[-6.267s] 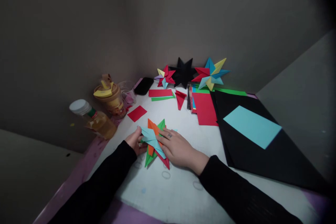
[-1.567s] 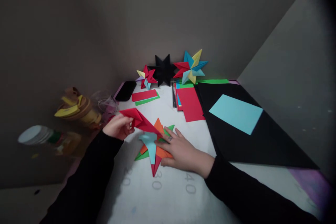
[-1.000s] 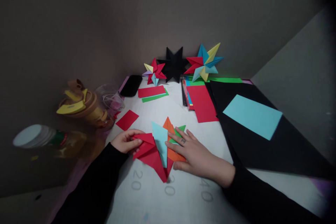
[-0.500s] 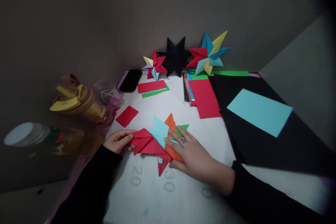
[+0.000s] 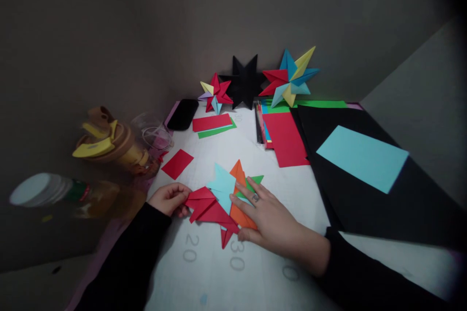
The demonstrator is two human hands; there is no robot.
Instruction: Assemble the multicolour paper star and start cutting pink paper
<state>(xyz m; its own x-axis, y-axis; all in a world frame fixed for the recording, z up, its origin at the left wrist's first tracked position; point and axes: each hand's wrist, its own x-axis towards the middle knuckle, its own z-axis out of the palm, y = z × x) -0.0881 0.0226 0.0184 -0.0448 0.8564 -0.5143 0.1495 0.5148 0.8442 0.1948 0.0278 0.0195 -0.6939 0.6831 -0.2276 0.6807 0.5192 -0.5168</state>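
Observation:
A folded paper star (image 5: 223, 188) in red, light blue, orange and green lies on the white mat (image 5: 204, 272). At its left side, my left hand (image 5: 170, 199) pinches the tip of a red folded piece (image 5: 209, 208) between thumb and fingers. My right hand (image 5: 268, 211), a ring on one finger, lies with fingers stretched over the orange and green points, pressing them down. It covers part of the star's right side. Another red point sticks out toward me, below the larger red piece.
Three finished paper stars, including a black one (image 5: 245, 81), lean on the wall. A red paper square (image 5: 177, 164), paper strips (image 5: 212, 123) and a phone (image 5: 183, 114) lie beyond my left hand. A jar (image 5: 40, 190) and a tumbler (image 5: 109, 141) stand left; black sheets (image 5: 368, 199) lie right.
The view has shifted slightly, so everything sits a little lower. My left hand still pinches the red piece, which lies a bit flatter; my right hand stays on the star.

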